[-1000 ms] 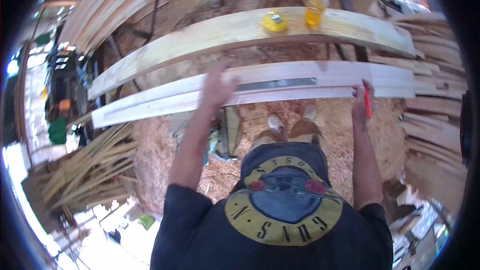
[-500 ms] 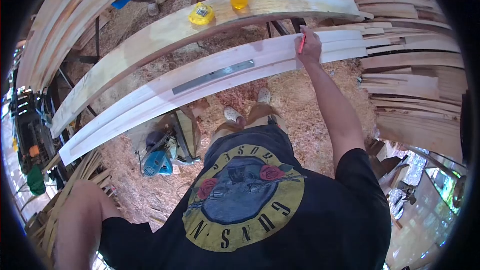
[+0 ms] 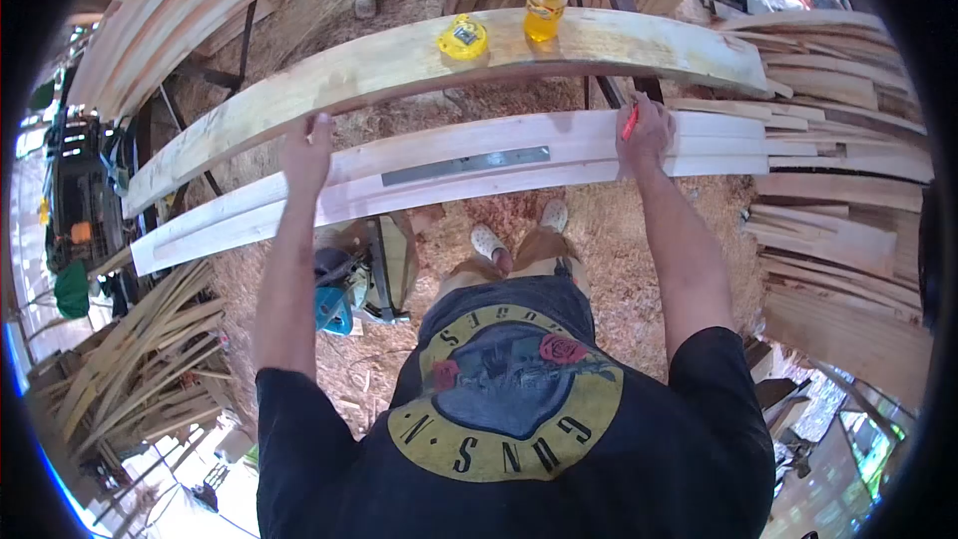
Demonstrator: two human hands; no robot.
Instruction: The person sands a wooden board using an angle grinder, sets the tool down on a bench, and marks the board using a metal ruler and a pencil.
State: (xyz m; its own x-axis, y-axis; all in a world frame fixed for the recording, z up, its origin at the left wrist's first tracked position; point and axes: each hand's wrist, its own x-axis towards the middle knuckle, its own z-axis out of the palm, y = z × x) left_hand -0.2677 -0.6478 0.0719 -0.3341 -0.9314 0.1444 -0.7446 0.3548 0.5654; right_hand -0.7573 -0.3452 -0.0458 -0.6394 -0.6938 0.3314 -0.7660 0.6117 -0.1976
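A long, pale, curved board [image 3: 589, 133] lies across in front of me, with lines running along it. A flat grey metal ruler [image 3: 466, 166] rests on its middle. At the board's right part, my right hand [image 3: 649, 140] is closed around a red pencil [image 3: 631, 122] and also reaches over the far edge. Over the left part hovers my left hand [image 3: 307, 152], its fingers partly spread and nothing visible in them; whether it touches the board I cannot tell.
Beyond lies a thicker curved beam [image 3: 389, 71] carrying a yellow tape measure [image 3: 463, 38] and a bottle of yellow liquid [image 3: 545, 10]. Stacked curved boards [image 3: 848, 195] stand at right. A blue power tool [image 3: 334, 309] sits below the board, over wood shavings [image 3: 429, 339].
My left arm has swung up from the lower left to the board. My right hand still holds the red pencil near the same part of the board. The view has shifted.
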